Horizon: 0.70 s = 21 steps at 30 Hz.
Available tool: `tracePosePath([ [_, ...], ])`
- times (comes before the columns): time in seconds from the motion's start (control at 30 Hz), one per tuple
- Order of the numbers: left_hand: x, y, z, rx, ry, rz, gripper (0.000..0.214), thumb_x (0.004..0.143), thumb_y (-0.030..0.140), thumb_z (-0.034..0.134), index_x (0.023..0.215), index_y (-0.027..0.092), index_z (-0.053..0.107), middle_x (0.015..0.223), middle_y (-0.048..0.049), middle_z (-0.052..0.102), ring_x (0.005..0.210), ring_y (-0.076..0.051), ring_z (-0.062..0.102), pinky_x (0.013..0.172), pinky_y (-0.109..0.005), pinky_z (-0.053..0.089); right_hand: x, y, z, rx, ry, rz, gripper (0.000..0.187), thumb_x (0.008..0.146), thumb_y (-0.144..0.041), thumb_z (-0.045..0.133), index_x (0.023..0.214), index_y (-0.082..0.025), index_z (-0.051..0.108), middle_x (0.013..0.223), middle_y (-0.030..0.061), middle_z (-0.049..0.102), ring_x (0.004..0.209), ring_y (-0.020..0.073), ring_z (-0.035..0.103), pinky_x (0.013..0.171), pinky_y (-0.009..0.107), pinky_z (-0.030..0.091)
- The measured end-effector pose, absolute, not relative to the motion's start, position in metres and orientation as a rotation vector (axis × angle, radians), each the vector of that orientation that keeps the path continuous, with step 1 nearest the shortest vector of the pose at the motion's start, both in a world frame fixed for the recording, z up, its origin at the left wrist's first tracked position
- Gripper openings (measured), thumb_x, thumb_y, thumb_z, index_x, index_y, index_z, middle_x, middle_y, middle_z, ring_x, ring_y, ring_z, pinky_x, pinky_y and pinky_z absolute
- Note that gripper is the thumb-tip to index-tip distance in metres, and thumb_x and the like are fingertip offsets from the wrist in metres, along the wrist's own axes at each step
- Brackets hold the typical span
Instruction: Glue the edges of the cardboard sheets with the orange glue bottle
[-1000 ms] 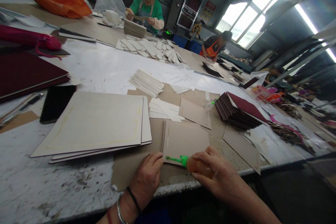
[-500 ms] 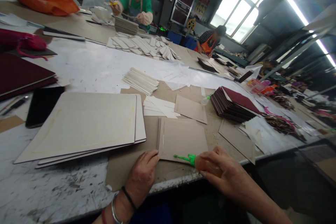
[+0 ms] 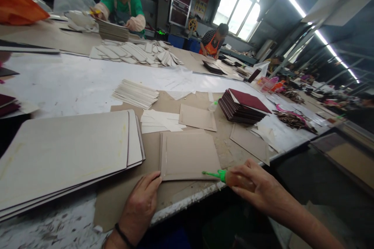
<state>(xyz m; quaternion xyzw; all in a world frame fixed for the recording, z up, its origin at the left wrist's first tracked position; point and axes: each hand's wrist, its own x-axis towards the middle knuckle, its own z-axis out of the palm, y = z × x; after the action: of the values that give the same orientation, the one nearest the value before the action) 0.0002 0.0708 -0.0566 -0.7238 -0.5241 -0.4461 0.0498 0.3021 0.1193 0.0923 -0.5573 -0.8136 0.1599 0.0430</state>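
My right hand (image 3: pixel 251 183) is closed around a squeeze bottle (image 3: pixel 238 179) with a green cap and a long green nozzle. The nozzle tip lies over the near right part of a tan cardboard panel (image 3: pixel 189 155); I cannot tell whether it touches. A shiny thin line runs down the panel's left side. At the panel's near left corner, my left hand (image 3: pixel 142 198) has its fingers pressed together on the edge, with the thumb hidden. Beyond the panel lie white strips (image 3: pixel 160 120) and another tan panel (image 3: pixel 198 117).
Large pale boards (image 3: pixel 67 151) are stacked at left. A pile of maroon covers (image 3: pixel 244 105) stands at right, near a loose tan panel (image 3: pixel 250 142). Thin strips (image 3: pixel 136 93) lie farther back. The table edge (image 3: pixel 187 202) runs close to me. Two people work across the table.
The view has swung right, so things appear farther left. The nozzle tip has moved right along the panel's near edge. My left hand stays at the panel's corner.
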Motion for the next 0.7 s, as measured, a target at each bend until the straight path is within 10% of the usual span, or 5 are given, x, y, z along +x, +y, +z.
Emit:
tracePosePath([
  [0.7,-0.013,0.075,-0.068,-2.342,-1.41,-1.235,0.03,0.084,0.007,0.039,0.105,0.015,0.059,0.106,-0.006,0.063,0.101,-0.008,0.059,0.103,-0.014,0.031,0.352,0.159,0.071,-1.756,-2.227,0.305,0.028,0.076,-0.035,0.058,0.102,-0.024,0.062,0.091,0.0044,0.056,0.083,0.0213,0.059,0.081,0.036,0.047],
])
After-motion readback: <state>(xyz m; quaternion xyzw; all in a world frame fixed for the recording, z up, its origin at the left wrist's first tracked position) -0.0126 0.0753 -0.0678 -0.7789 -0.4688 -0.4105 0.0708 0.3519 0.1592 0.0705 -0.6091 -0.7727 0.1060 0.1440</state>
